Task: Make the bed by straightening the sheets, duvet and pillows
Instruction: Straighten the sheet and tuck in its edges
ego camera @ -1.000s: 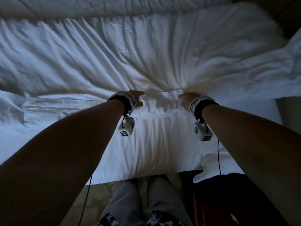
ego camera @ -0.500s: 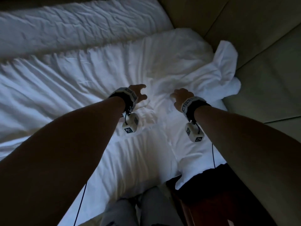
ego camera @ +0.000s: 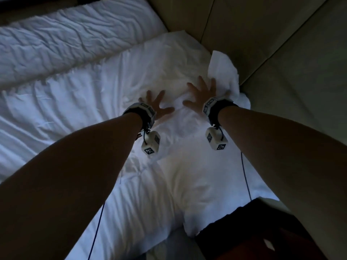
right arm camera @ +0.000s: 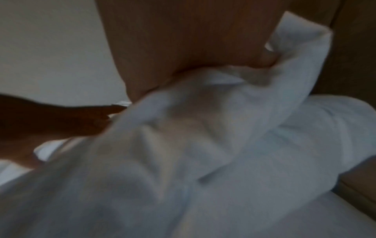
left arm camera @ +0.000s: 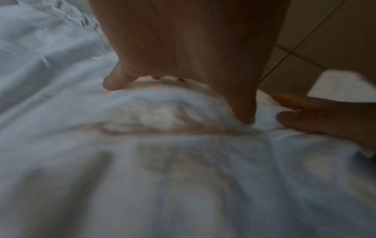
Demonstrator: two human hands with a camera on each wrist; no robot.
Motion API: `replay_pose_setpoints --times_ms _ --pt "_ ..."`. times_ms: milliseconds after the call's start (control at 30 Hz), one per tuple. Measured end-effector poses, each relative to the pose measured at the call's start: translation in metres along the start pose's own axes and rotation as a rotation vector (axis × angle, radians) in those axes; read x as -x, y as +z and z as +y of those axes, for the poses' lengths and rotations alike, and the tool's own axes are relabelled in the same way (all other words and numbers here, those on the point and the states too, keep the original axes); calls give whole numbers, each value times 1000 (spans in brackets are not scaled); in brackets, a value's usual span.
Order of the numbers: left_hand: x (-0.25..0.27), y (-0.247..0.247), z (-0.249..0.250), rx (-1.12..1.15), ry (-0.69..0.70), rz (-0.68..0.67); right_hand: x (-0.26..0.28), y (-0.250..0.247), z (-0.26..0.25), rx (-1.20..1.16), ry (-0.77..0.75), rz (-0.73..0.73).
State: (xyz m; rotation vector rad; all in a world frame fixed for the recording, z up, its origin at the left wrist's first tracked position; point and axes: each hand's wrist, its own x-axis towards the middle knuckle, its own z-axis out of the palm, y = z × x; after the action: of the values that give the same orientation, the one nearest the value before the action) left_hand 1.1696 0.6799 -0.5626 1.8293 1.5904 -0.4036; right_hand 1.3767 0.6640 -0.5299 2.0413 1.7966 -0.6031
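Note:
A crumpled white duvet (ego camera: 90, 109) covers the bed in the head view. My left hand (ego camera: 156, 103) lies on it with fingers spread flat. My right hand (ego camera: 201, 92) is a short way to its right, also spread flat, and presses the cloth beside a bunched white corner (ego camera: 223, 72) that stands up against the headboard. A long white pillow or roll of bedding (ego camera: 65, 40) lies along the far side. The left wrist view shows my left hand (left arm camera: 183, 56) pushing a fold of duvet (left arm camera: 162, 112). In the right wrist view my right hand (right arm camera: 193, 48) rests on rumpled cloth (right arm camera: 223, 128).
A padded beige headboard (ego camera: 272, 44) runs along the right, right behind the bunched corner. A dark bedside cabinet (ego camera: 253, 233) sits at the lower right by my legs. Thin cables hang from both wrist cameras over the duvet.
My hands were curled at the duvet edge; they have since let go, moved forward toward the headboard and now lie flat with fingers spread. The view has swung right.

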Motion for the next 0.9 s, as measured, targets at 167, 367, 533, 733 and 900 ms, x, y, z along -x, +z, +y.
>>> replay_pose_setpoints --times_ms 167,367,533,733,900 --pt "-53 53 64 -150 61 -36 -44 57 79 -159 148 -97" --pt "-96 97 73 -219 35 -33 -67 109 92 -357 113 -67" --pt "-115 117 61 -204 -5 -40 -88 123 90 -241 81 -147" --pt "-72 89 54 -239 41 -85 -52 96 61 -71 209 -189" --pt "0 49 26 -56 98 -154 -10 76 24 62 19 -280"
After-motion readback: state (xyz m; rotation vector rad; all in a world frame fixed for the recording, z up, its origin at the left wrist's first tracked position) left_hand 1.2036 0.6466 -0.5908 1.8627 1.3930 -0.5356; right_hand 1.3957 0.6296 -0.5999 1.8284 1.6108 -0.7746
